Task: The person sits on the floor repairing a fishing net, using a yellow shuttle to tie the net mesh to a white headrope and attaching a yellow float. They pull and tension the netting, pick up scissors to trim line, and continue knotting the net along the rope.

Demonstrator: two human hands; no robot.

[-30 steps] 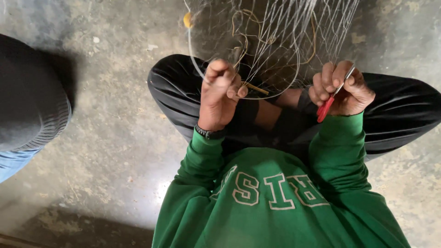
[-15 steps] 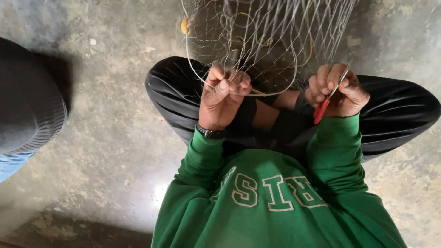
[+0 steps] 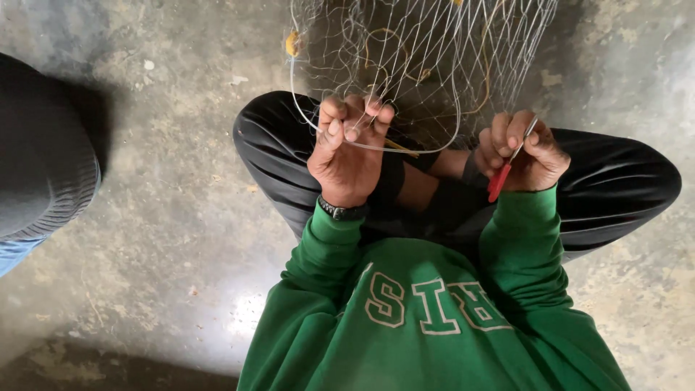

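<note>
A bare concrete floor (image 3: 166, 217) fills the frame. At centre the left hand (image 3: 347, 156) pinches the net (image 3: 420, 65); the right hand (image 3: 521, 156) is closed around a red-handled tool (image 3: 501, 179). The net hangs top centre, looking light, limp, tangle-prone; best gripped at its cord edge.

Just beyond my left grip (image 3: 347, 148) the net (image 3: 427, 65) hangs as a wide curtain of thin mesh, and it blocks any reach forward. Its looped edge cord (image 3: 405, 148) spans the gap between my two grips. My right grip (image 3: 521, 152) is pressed against the same mesh, with the red-handled tool (image 3: 499, 181) slanting through it. Below both grips my crossed legs (image 3: 289, 159) fill the space. Left of my left grip the concrete floor (image 3: 181, 217) lies open as far as a dark rounded bulk (image 3: 43, 159) at the edge.
</note>
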